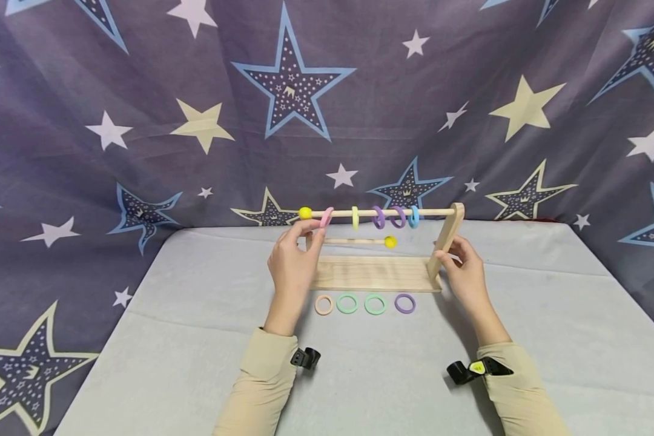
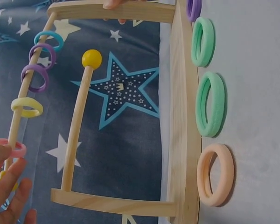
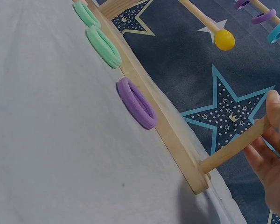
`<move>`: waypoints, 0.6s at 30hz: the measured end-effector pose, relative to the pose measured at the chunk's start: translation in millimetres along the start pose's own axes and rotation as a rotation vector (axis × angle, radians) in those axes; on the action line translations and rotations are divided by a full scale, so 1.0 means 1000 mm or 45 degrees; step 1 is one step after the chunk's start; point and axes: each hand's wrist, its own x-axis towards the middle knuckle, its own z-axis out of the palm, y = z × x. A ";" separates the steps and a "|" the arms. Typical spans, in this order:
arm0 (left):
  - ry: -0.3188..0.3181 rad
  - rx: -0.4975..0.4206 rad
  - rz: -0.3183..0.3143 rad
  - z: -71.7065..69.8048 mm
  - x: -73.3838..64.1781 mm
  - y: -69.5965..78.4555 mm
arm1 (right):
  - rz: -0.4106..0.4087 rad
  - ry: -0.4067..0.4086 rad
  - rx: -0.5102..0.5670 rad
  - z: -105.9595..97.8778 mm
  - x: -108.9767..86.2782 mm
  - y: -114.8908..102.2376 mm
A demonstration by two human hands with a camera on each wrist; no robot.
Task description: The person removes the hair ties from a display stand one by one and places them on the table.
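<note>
My left hand [image 1: 295, 257] pinches a pink hair tie [image 1: 327, 217] that hangs around the upper rod [image 1: 433, 212] of a wooden rack, close to the yellow ball [image 1: 305, 213] at the rod's left end. Farther right on that rod hang a yellow hair tie [image 1: 355, 219], two purple ones [image 2: 35, 78] and a blue one [image 1: 413, 217]. With thumb and fingers, my right hand [image 1: 465, 272] grips the rack's right upright [image 1: 447, 239]. Below is a shorter bare rod [image 2: 75, 126] tipped with another yellow ball [image 2: 92, 59]. My left hand hides most of the left upright in the head view.
In front of the rack's flat base [image 1: 376, 274], a row of hair ties lies on the grey cloth: peach [image 1: 317, 305], two green [image 2: 210, 103] and purple [image 3: 136, 103]. A star-patterned curtain [image 1: 370, 121] hangs behind the table.
</note>
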 end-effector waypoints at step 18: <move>0.021 -0.002 -0.036 -0.003 0.001 -0.001 | -0.020 0.016 0.014 0.001 0.000 0.001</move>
